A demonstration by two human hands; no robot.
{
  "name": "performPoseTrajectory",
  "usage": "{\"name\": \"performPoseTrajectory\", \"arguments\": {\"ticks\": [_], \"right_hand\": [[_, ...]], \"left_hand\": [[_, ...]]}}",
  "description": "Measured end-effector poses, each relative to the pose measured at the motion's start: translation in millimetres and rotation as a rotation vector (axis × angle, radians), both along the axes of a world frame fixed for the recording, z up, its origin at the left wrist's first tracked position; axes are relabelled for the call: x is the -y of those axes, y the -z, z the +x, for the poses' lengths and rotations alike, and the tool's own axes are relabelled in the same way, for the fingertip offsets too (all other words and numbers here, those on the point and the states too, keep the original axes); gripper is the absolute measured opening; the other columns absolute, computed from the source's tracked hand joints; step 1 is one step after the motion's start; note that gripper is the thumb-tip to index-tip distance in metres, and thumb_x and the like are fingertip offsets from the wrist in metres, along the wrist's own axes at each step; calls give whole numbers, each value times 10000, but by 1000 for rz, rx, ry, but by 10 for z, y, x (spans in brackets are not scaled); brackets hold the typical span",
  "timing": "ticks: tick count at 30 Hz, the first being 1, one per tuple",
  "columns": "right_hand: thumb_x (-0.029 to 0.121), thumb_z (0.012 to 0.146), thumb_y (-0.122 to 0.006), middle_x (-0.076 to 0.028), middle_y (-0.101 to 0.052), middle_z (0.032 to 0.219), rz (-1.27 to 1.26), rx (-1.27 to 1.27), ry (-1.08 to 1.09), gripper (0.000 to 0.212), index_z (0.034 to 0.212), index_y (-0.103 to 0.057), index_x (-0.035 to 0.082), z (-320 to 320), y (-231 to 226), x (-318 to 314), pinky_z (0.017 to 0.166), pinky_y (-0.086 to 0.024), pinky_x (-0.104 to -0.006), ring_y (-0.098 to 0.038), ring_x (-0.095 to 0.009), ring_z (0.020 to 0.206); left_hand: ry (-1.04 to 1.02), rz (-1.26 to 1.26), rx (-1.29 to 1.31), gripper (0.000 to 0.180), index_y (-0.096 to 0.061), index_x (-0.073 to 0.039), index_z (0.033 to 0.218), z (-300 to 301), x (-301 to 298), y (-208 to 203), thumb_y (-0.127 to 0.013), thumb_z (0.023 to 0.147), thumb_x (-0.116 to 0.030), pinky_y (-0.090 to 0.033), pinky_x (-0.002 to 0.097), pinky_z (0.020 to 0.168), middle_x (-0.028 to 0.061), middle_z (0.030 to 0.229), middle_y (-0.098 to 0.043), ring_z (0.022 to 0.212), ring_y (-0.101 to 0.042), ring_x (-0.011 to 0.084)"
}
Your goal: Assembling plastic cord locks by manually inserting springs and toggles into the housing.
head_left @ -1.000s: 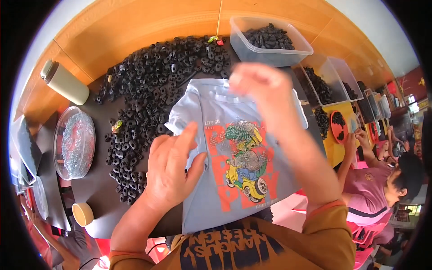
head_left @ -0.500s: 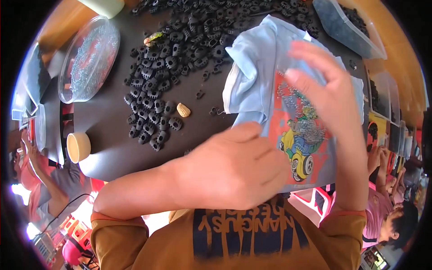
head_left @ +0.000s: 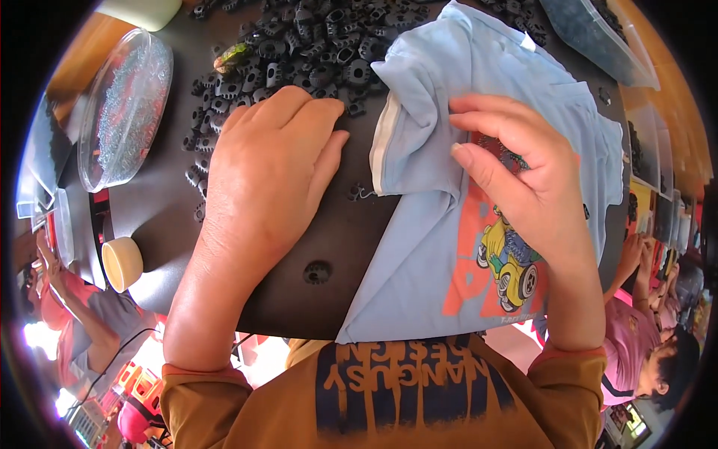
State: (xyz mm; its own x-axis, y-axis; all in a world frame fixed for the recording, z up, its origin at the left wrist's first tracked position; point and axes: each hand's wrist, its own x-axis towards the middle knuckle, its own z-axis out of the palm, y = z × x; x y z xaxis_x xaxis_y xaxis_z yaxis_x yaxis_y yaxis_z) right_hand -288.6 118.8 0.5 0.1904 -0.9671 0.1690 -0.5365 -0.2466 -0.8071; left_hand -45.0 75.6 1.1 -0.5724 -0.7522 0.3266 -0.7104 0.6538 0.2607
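My left hand (head_left: 269, 161) is over the near edge of a pile of black toothed plastic clip pieces (head_left: 303, 45), back upward. Its thumb stands apart from the index finger; the other fingertips are hidden, and I see nothing held. A light blue printed T-shirt (head_left: 419, 247) lies rumpled on the dark table (head_left: 299, 307). Above its print hovers my right hand (head_left: 523, 157), open, thumb and curved fingers apart. Small metal springs (head_left: 512, 156) show on the shirt, partly covered by that hand. One loose black clip piece (head_left: 318, 272) lies between my left forearm and the shirt.
A clear oval tub of springs (head_left: 127, 112) stands at the left, with a small yellowish cup (head_left: 122, 264) nearer me. At the far right is a clear plastic bin (head_left: 598, 41). A green-and-tan object (head_left: 232, 57) rests among the clip pieces. Other people sit at both sides.
My left hand has moved from the shirt's near part up and left to the clip pieces, covering the peanut. The right hand has lowered slightly. The shirt's near left corner now shows.
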Motion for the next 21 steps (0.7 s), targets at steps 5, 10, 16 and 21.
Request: {"name": "performPoseTrajectory", "arguments": {"ticks": [5, 10, 16, 21], "right_hand": [[40, 835, -673, -105, -668, 1090, -104, -81, -6, 203, 1034, -680, -4, 46, -20, 34, 795, -487, -284, -626, -177, 909], [56, 816, -683, -106, -664, 1004, -335, -297, -80, 208, 1020, -676, 17, 190, -179, 227, 750, -485, -318, -625, -253, 856], [111, 800, -697, -104, -625, 887, -572, -483, -178, 222, 1006, -667, 35, 518, -102, 696, 736, -471, -369, -590, -300, 821], [134, 796, -708, -96, -602, 819, -418, -558, -153, 224, 998, -676, 42, 623, -37, 737, 696, -457, -355, -544, -270, 732]], "left_hand": [[-5, 58, -56, 141, -629, -50, 933, 31, 17, 30, -659, 798, -76, -471, 408, 723, 105, 853, -593, 797, -597, 318], [-61, 198, -395, 139, -635, -31, 957, 29, -45, -47, -647, 819, -34, -488, 314, 629, 87, 812, -621, 700, -611, 214], [-151, 719, -863, 152, -640, 19, 1038, 100, -112, -212, -586, 904, -27, -409, 172, 584, 23, 884, -646, 627, -508, 34], [-140, 651, -1038, 239, -626, 33, 1127, 233, -23, -219, -550, 930, -79, -343, 163, 572, 47, 889, -636, 620, -437, 31]]}}
